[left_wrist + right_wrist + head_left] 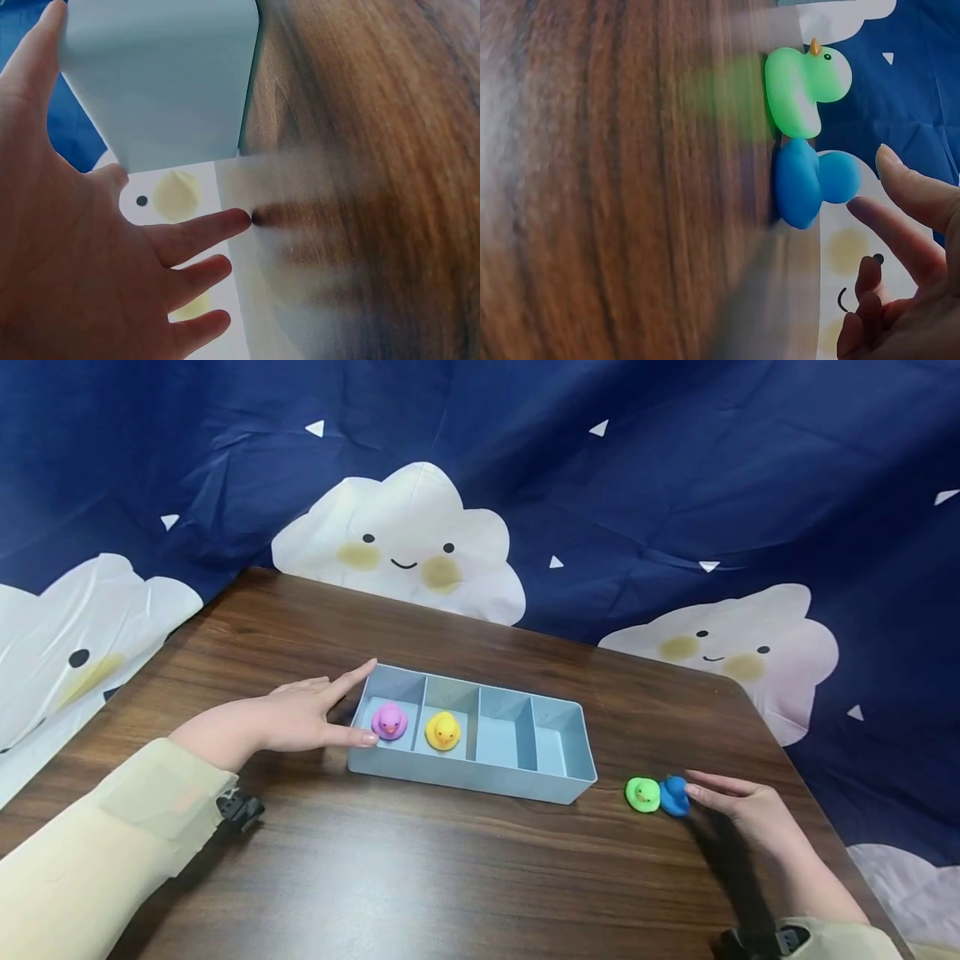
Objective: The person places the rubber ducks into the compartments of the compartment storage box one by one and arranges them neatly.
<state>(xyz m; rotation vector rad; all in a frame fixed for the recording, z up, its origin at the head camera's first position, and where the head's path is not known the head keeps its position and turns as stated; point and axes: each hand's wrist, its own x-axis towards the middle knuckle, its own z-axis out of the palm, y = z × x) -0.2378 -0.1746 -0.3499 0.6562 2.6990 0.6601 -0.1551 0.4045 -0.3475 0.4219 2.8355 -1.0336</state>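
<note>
A light blue tray [480, 778] with several compartments in a row stands on the table. Its leftmost compartment contains a purple duck [389, 722], and the one beside it a yellow duck [443, 731]. My left hand [300, 714] spans the tray's left end, forefinger at the far corner and thumb at the near one; the other fingers extend loosely in the left wrist view. Right of the tray, a green duck [642, 795] and a blue duck [675, 797] sit side by side. My right hand [757, 814] reaches the blue duck from the right, thumb and forefinger apart, forefinger tip right at its head.
The dark wooden table [315, 860] runs back to a navy cloth [675, 468] printed with smiling clouds. Both compartments at the tray's right side hold nothing. A small dark device [240, 810] is strapped at the left cuff, another [791, 939] at the right.
</note>
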